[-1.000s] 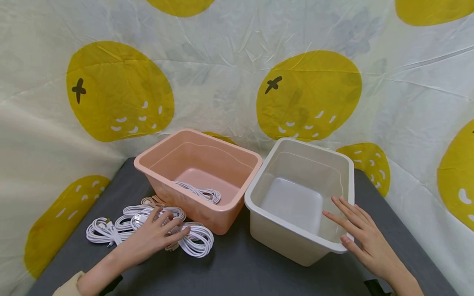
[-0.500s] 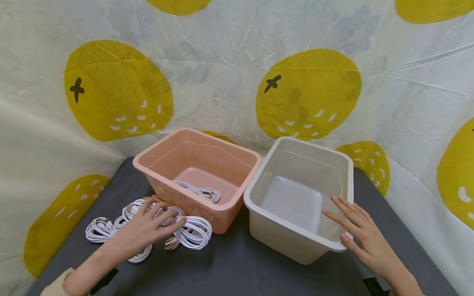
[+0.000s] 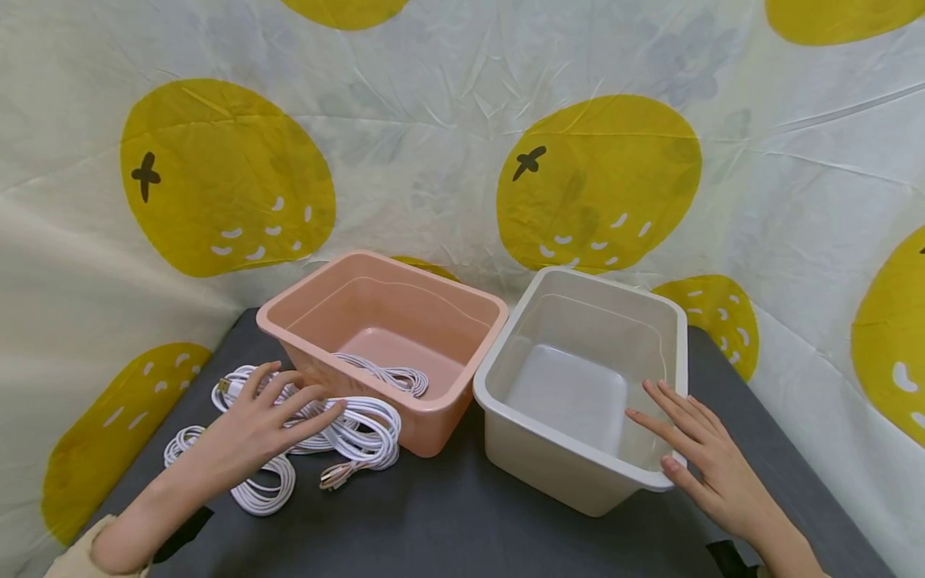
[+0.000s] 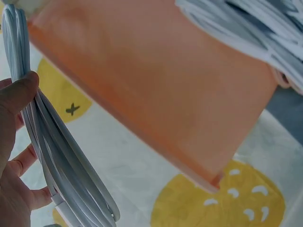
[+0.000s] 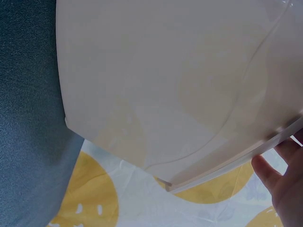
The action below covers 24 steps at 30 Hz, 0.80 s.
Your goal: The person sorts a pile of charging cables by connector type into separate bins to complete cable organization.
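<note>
Two bins were seen side by side on the dark grey tabletop [image 3: 448, 522]: a pink bin [image 3: 386, 321] to the left, a white bin [image 3: 585, 377] to the right, near edges touching or nearly so. One coiled white cable [image 3: 393, 375] was lying inside the pink bin; nothing was seen in the white bin.

Several more white cable coils [image 3: 354, 425] were piled on the tabletop just in front-left of the pink bin, with a loose coil [image 3: 260, 490] nearest the front edge and a pinkish plug end [image 3: 334, 479] sticking out of the pile.

Left hand [image 3: 253, 425] was placed on top of the pile, fingers spread and slightly bent over the strands. In the left wrist view a bundle of white cable [image 4: 57, 156] was pressed between thumb and fingers, so one coil was being gripped.

Right hand [image 3: 704, 466] was laid flat on the front-right rim of the white bin, fingers straight and spread, nothing held. In the right wrist view only a fingertip [image 5: 267, 172] was caught beside the rim.

A yellow-fruit-print sheet [image 3: 600, 185] was hung behind and around the table.
</note>
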{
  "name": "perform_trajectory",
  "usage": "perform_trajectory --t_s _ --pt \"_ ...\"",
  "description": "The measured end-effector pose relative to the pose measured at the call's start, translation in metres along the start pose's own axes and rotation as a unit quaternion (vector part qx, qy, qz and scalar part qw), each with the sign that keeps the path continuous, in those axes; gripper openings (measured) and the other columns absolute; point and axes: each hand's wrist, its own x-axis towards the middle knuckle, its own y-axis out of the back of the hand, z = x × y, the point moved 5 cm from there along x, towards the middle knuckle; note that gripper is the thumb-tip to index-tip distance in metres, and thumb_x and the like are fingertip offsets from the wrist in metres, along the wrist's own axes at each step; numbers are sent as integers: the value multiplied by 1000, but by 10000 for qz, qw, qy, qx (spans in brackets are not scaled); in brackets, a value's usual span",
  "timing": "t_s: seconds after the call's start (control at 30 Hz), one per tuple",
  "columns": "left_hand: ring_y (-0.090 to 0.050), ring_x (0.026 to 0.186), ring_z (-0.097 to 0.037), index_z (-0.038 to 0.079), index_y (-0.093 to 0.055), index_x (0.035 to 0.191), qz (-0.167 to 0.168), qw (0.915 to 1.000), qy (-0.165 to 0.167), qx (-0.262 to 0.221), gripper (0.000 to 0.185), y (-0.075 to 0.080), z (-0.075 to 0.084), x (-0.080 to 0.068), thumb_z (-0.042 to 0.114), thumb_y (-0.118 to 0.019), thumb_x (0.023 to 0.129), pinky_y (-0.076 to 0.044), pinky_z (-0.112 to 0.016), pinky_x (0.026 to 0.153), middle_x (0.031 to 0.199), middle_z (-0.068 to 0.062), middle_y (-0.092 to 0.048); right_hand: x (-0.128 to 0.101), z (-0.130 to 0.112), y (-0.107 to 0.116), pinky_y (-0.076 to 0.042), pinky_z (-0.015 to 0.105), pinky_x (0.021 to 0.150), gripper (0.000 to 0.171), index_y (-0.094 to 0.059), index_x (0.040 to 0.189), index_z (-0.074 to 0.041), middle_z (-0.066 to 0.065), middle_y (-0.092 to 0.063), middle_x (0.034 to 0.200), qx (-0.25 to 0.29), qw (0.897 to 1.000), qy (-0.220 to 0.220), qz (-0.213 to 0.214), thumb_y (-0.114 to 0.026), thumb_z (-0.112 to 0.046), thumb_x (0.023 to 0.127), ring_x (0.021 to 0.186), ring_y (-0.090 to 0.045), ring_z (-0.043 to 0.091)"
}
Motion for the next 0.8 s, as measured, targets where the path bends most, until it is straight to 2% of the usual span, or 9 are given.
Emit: perform_trajectory --t_s 0.2,0.27,0.33,0.37,0.43,0.53,0.63,0.67,0.8 --pt "-42 101 -30 22 -41 128 191 9998 -20 70 96 10 -11 5 -12 -77 46 -30 -55 89 114 -7 -49 0 0 0 -3 21 110 38 -53 124 -12 13 -34 142 -18 10000 -18 -15 -50 -20 87 136 -22 22" --pt "-42 100 -31 21 -42 127 311 9995 -58 84 69 12 -16 8 -14 -61 71 -29 -55 88 114 -8 -49 -1 1 0 -3 21 110 39 -53 124 -12 14 -34 142 -18 10000 -20 -16 -50 -20 87 136 -22 22" --pt "-42 98 -31 20 -45 127 472 9987 -133 131 44 13 -20 13 -4 -36 91 -30 -54 86 112 -7 -49 -1 1 0 -3 21 110 39 -53 124 -12 14 -34 142 -20 10000 -29 -22 -50 -19 87 136 -22 22" --pt "-42 97 -31 20 -46 126 546 9982 -176 191 40 13 -22 15 6 -23 96 -30 -53 86 111 -7 -50 -1 1 0 -2 21 110 39 -53 124 -12 13 -34 142 -22 10000 -30 -25 -50 -19 87 136 -22 22" --pt "-42 96 -30 20 -48 125 663 9970 -256 317 53 13 -25 20 21 -3 96 -31 -52 86 108 -6 -50 -1 1 0 -2 21 110 39 -53 125 -12 13 -33 142 -20 10000 -31 -24 -50 -19 87 136 -22 22" --pt "-42 96 -30 20 -48 126 652 9967 -328 347 35 11 -31 27 12 -42 92 -30 -51 89 107 -5 -51 -1 1 0 -3 22 110 39 -53 124 -12 12 -33 143 -17 10000 -21 -16 -50 -20 87 136 -22 22" --pt "-42 99 -31 20 -47 127 561 9976 -316 257 66 8 -35 34 -5 -66 69 -29 -52 91 110 -5 -50 -2 1 0 -3 22 110 38 -53 124 -11 12 -33 143 -7 10000 8 -1 -49 -21 88 136 -23 22" --pt "-42 100 -32 20 -47 128 531 9978 -303 250 77 7 -37 36 -8 -70 60 -29 -52 92 111 -5 -50 -1 1 0 -3 22 110 38 -53 124 -11 13 -33 143 -8 10000 10 -2 -49 -21 88 136 -23 22" --pt "-42 103 -32 21 -47 128 498 9982 -253 222 76 3 -42 45 -12 -68 63 -28 -53 93 111 -5 -50 -1 0 0 -3 22 111 38 -53 124 -11 13 -33 143 10 10000 36 2 -49 -22 88 136 -23 23"
